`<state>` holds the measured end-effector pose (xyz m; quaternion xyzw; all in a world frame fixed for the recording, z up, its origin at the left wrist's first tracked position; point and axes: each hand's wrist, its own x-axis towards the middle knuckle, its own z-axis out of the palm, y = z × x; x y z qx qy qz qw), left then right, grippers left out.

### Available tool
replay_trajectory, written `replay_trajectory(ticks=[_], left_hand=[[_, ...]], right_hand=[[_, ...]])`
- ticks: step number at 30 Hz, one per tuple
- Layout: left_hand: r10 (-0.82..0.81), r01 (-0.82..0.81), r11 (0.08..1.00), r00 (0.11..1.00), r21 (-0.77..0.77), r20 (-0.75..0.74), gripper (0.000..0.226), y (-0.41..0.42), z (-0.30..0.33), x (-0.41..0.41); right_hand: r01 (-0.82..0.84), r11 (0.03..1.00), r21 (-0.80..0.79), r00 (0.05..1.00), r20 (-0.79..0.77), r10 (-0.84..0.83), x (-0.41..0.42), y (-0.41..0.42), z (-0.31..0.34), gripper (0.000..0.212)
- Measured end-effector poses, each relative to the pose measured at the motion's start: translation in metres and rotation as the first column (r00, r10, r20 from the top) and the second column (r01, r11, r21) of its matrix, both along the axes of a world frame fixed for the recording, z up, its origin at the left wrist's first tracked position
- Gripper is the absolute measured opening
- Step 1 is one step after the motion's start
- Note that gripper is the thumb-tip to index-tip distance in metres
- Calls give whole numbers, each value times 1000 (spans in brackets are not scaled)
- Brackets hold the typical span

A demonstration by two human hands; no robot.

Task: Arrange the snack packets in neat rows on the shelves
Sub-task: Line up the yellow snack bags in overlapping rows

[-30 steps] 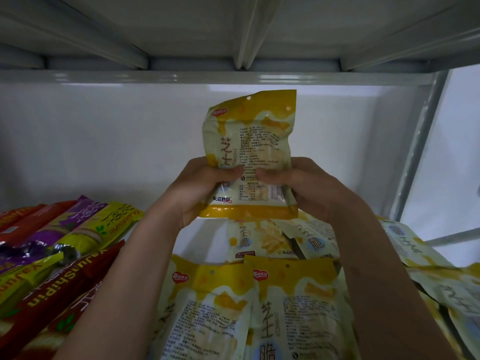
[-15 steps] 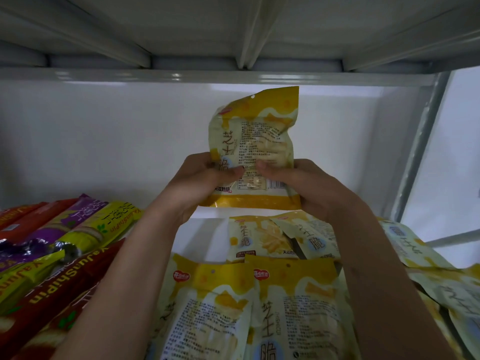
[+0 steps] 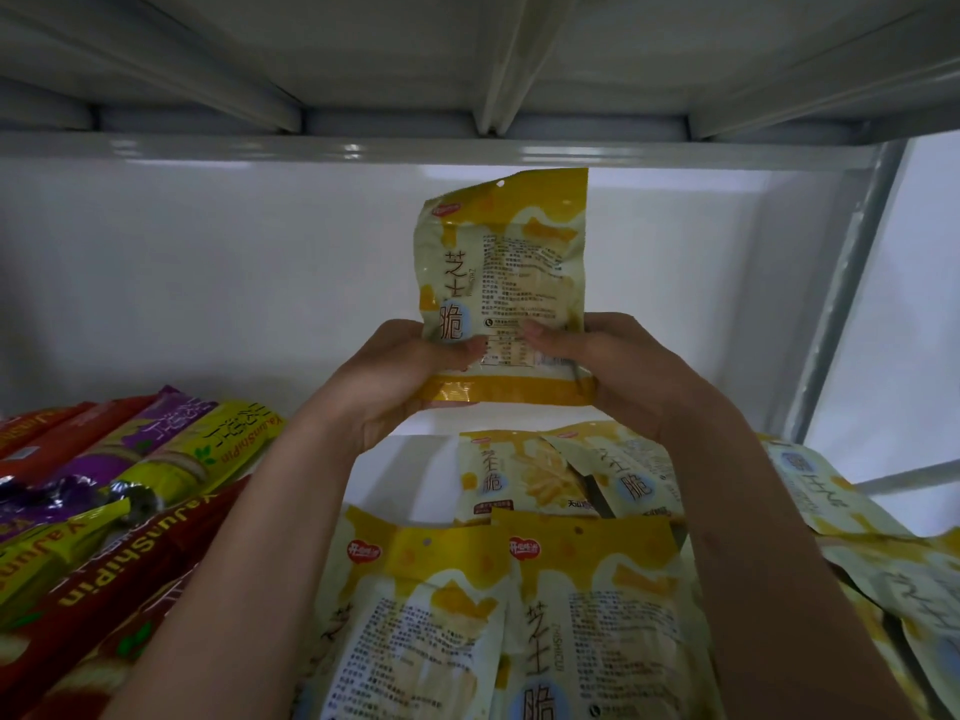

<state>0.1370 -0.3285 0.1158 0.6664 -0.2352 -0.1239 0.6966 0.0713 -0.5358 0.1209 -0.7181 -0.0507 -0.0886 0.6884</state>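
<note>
A yellow and white snack packet [image 3: 504,262] is held upright above the shelf, its printed back facing me. My left hand [image 3: 400,379] grips its lower left corner and my right hand [image 3: 618,371] grips its lower right corner, thumbs on the front. Below lie more yellow packets: two [image 3: 488,615] side by side near me, two others [image 3: 524,475] overlapping behind them, and several [image 3: 883,553] loose at the right.
Long red, purple and yellow-green snack sticks [image 3: 119,491] are piled at the left. A bare patch of white shelf floor [image 3: 410,475] shows beneath my hands. The upper shelf's underside [image 3: 467,70] hangs close above, and a grey upright post [image 3: 841,304] stands at the right.
The held packet has risen slightly and turned flatter toward me, with my hands staying on its lower corners. The packets on the shelf have not moved.
</note>
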Motion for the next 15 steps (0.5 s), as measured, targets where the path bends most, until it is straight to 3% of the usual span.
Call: replay_trajectory(ticks=[4, 10, 15], left_hand=[[5, -5, 1000, 1000, -14, 8, 23, 1, 2, 0], [-43, 42, 998, 999, -46, -24, 39, 5, 4, -2], [-7, 6, 997, 1000, -71, -14, 32, 2, 0, 1]], right_hand=[[-3, 995, -100, 1000, -8, 2, 1, -4, -3, 33], [12, 997, -70, 1000, 5, -11, 1, -6, -1, 25], [16, 986, -165, 1000, 25, -12, 4, -4, -7, 22]])
